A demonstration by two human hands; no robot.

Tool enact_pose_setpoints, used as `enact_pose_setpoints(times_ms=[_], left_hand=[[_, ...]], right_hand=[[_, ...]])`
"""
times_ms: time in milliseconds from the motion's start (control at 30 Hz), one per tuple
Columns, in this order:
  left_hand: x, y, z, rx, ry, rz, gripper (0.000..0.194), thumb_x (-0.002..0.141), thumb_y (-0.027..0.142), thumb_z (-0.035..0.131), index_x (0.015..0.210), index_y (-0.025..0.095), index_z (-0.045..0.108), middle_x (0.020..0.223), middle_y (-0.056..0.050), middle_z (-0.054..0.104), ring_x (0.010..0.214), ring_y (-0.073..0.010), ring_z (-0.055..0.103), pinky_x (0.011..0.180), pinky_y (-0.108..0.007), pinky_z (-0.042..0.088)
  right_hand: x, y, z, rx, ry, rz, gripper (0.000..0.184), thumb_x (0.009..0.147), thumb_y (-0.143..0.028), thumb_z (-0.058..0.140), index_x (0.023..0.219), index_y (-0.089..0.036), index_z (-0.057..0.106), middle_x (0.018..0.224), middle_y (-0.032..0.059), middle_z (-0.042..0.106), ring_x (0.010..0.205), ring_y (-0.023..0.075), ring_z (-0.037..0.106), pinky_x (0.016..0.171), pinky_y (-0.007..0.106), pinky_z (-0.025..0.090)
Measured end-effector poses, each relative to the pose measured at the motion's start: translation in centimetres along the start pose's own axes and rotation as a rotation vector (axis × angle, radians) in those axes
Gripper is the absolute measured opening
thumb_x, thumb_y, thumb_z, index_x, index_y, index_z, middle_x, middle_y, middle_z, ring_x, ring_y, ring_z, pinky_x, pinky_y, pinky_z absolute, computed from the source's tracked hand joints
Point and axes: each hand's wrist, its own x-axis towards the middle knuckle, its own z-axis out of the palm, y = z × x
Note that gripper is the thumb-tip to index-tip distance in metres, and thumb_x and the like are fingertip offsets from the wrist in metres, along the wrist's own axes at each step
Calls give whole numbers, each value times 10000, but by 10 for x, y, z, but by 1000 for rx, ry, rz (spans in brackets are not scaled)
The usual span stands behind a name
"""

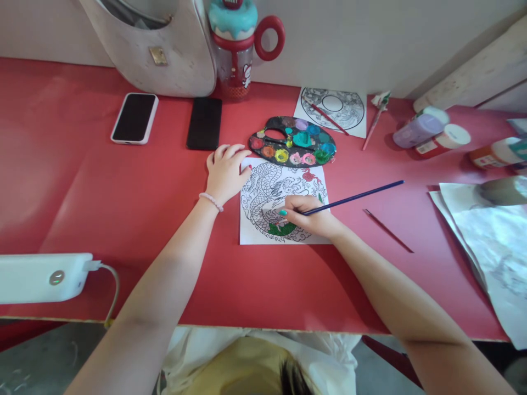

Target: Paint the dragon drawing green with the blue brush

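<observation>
One blue paintbrush (354, 198) is being pinched by the right hand (310, 218); one dragon sheet (280, 200) is being pressed flat by the spread left hand (224, 173).

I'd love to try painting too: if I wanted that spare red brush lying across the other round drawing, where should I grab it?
Take the red brush near the middle of its thin handle, pinching from above. It lies flat and slanted across the second drawing, so only its top and sides are free. Come from the right, where the red table is bare; the paint palette sits close on the near left.
</observation>
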Motion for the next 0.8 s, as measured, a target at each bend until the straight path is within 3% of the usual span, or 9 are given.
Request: enact_pose_setpoints(times_ms=[367,800], left_hand=[[0,1,-1,13,-5,-1,327,904,255,573,1214,335,636,1412,-11,564,1343,-318,407,1100,-557,313],[0,1,-2,-9,-17,-6,328,902,260,570,1208,361,630,1408,-4,562,1340,-324,401,1103,-565,301]], right_hand=[[0,1,1,2,-8,4,438,924,-408,550,601,-217,324,561,-65,348,504,74,298,487,239,260],[0,1,1,1,-11,-24,419,927,-350,547,602,-217,317,560,-69,328,506,72,289,493,237,270]])
